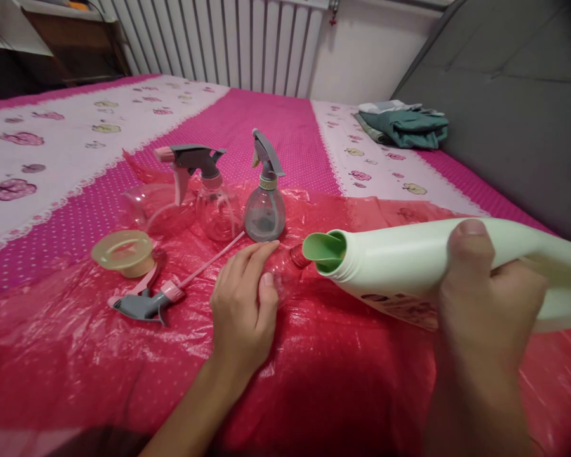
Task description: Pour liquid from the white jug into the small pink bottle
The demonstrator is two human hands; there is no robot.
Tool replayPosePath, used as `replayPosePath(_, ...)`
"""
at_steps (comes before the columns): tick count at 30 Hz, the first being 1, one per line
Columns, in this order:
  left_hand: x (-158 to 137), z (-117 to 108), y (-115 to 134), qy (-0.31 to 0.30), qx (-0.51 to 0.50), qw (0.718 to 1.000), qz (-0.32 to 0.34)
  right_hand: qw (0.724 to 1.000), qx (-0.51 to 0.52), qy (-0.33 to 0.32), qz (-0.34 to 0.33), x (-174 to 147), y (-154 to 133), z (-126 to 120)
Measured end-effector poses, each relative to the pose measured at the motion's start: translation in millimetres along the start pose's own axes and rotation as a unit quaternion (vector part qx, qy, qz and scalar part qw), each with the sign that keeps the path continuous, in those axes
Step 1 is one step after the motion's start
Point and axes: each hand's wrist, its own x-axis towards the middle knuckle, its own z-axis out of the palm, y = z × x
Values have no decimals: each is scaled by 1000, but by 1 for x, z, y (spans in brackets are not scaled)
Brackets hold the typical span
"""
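Red plastic sheet (342, 374): beneath left hand (245, 289) and right hand (490, 282). Pale green jug (400, 257): tilted, clamped at the handle in right hand. Pink-necked spray bottle (215, 206): upright, beyond left hand. Clear bottle (288, 273): tilted, left hand closed around it, neck toward right hand. Grey-topped spray bottle (265, 212): upright, just beyond left hand. Loose spray head (140, 306), yellow funnel (140, 261): left of left hand. Green spout (322, 249): between hands, at clear bottle's mouth; contact unclear.
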Motion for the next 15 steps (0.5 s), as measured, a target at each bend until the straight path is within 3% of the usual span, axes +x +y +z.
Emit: replayPosePath(15, 0, -1, 0, 1, -3, 1000, 1, 1000, 2, 2, -4, 0, -4, 0)
